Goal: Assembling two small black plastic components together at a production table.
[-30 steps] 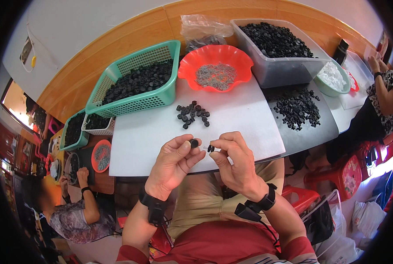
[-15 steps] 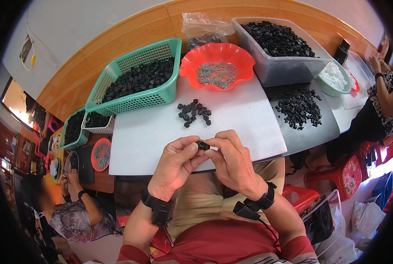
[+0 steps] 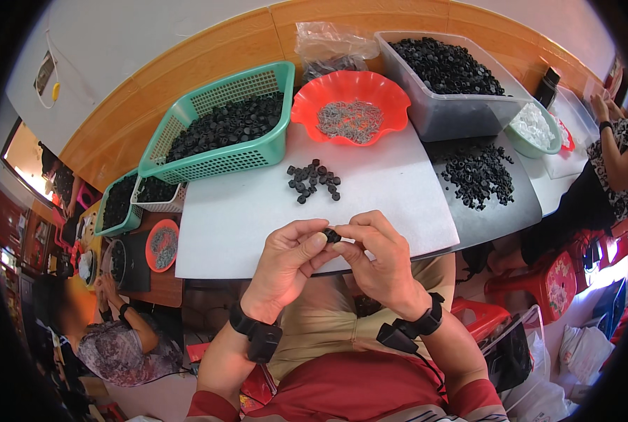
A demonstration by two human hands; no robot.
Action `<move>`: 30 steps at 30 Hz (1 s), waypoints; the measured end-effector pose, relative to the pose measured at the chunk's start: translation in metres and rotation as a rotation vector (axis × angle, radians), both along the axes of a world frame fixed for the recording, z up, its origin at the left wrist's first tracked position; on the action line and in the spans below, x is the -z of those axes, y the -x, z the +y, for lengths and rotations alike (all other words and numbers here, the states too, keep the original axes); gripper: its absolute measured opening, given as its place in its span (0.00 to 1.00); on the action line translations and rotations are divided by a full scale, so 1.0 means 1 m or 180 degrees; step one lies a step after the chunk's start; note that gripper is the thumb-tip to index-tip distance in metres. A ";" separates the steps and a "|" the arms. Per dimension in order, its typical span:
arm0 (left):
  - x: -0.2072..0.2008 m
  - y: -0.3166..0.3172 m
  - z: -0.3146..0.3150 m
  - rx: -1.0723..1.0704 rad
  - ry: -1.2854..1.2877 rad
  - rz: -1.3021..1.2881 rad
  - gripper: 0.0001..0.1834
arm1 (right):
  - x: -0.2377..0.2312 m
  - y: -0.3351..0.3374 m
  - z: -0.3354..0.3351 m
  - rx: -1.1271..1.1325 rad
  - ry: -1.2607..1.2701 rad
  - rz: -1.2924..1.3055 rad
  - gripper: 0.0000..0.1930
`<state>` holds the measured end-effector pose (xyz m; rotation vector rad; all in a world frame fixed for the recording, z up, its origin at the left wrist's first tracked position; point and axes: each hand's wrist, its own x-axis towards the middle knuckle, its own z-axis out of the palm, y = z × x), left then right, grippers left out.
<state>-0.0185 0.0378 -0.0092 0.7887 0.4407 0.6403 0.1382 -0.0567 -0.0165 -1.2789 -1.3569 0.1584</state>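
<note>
A small black round plastic part (image 3: pixel 332 235) is pinched between my two hands above the front edge of the white sheet (image 3: pixel 229 232). My left hand (image 3: pixel 290 261) grips it with thumb and index finger, palm turned up. From the other side, my right hand (image 3: pixel 378 259) closes thumb and forefinger on the same part. My fingers cover much of it, so its exact shape is hidden. Beyond my hands lies a loose group of similar black parts (image 3: pixel 314 181). Behind that group stands a red wavy-rimmed bowl (image 3: pixel 391 125) of small grey metal pieces.
A green basket (image 3: pixel 286 133) of black parts stands at the back left, a clear bin (image 3: pixel 461 116) of them at the back right. More black parts (image 3: pixel 479 176) lie on a dark mat. Co-workers sit at left (image 3: pixel 127 344) and right (image 3: pixel 613 151); a red stool (image 3: pixel 539 288) is at right.
Both hands have shifted slightly right with the black part, which is turned a little and more covered by the fingers. The left co-worker's hands have moved slightly.
</note>
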 end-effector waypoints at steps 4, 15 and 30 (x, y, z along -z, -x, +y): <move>0.000 0.000 0.000 0.0049 -0.0054 -0.0065 0.10 | 0.000 -0.002 -0.002 -0.0132 -0.0074 0.0152 0.14; 0.001 -0.004 -0.008 0.0022 -0.0051 -0.0021 0.10 | 0.006 -0.002 -0.002 0.0025 -0.0448 -0.0012 0.12; 0.007 -0.010 -0.019 -0.0172 -0.0365 0.0105 0.10 | 0.019 -0.006 -0.003 0.0296 -0.0806 -0.0586 0.18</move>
